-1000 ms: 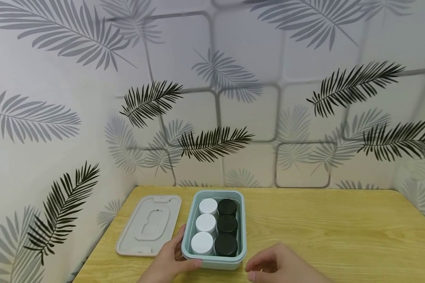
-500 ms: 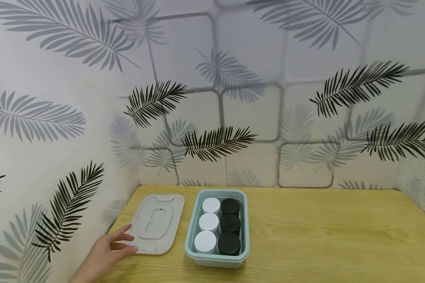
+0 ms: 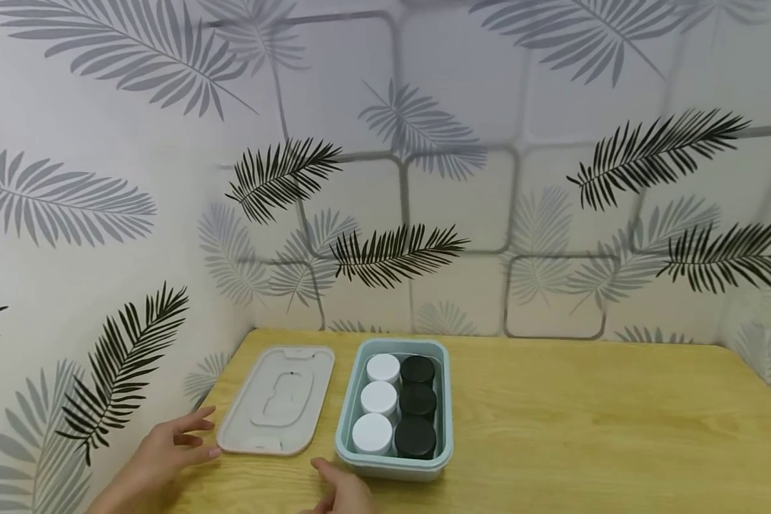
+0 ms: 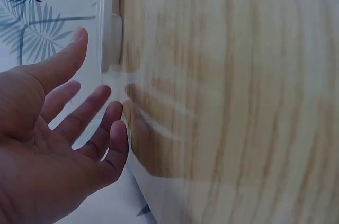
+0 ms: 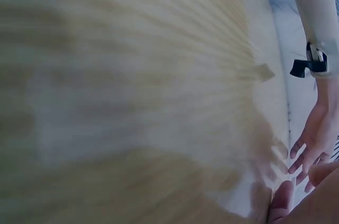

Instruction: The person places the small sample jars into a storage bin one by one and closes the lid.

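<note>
A pale lid (image 3: 283, 400) lies flat on the wooden table, left of a light blue rectangular box (image 3: 395, 467). Inside the box stand white-capped jars (image 3: 372, 433) in a left row and black-capped jars (image 3: 415, 437) in a right row. My left hand (image 3: 167, 451) is just off the lid's near left corner, fingers loosely spread and holding nothing. In the left wrist view the lid's edge (image 4: 109, 28) is seen side-on past my thumb. My right hand (image 3: 345, 492) is low in front of the gap between lid and box, holding nothing and partly cut off.
The wooden table (image 3: 585, 428) extends to the right of the box. A leaf-patterned wall (image 3: 456, 214) bounds its back, and another stretch of wall (image 3: 71, 285) its left side. A band with a black clip (image 5: 312, 64) is worn on the left wrist.
My left hand has let go of the box's side and moved left to the lid's corner. My right hand left the view from the box's right, then came back on its left.
</note>
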The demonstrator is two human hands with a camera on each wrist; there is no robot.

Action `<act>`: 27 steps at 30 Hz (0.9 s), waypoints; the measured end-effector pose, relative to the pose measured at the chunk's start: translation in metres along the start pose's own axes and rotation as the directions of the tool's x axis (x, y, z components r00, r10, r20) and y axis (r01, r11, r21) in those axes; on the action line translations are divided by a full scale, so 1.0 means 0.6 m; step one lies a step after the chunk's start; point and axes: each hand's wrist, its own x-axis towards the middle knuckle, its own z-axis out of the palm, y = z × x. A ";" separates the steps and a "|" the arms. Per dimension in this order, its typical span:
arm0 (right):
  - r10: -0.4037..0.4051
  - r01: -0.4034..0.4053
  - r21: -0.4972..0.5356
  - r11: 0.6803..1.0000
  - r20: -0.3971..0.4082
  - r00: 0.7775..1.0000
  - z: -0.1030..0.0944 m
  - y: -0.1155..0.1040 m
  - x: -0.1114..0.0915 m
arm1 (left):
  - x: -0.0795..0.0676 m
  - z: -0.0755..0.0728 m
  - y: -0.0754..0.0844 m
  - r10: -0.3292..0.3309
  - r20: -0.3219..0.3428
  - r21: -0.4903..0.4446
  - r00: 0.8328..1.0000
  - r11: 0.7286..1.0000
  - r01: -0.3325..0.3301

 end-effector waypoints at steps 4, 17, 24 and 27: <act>0.039 -0.038 0.012 0.999 -0.059 0.997 0.017 -0.010 0.015 | 0.006 -0.004 -0.016 0.067 0.040 -0.048 0.997 0.997 -0.065; 0.137 -0.073 0.265 0.961 -0.230 0.964 0.069 -0.024 0.034 | 0.019 0.000 -0.036 0.072 0.030 -0.114 0.997 0.991 -0.068; 0.122 -0.035 0.335 0.942 -0.244 0.962 0.081 -0.023 0.041 | 0.019 0.003 -0.042 0.129 0.017 -0.099 0.992 0.987 -0.127; 0.124 -0.035 0.341 0.939 -0.242 0.962 0.083 -0.023 0.045 | 0.020 0.004 -0.044 0.150 0.010 -0.086 0.989 0.985 -0.149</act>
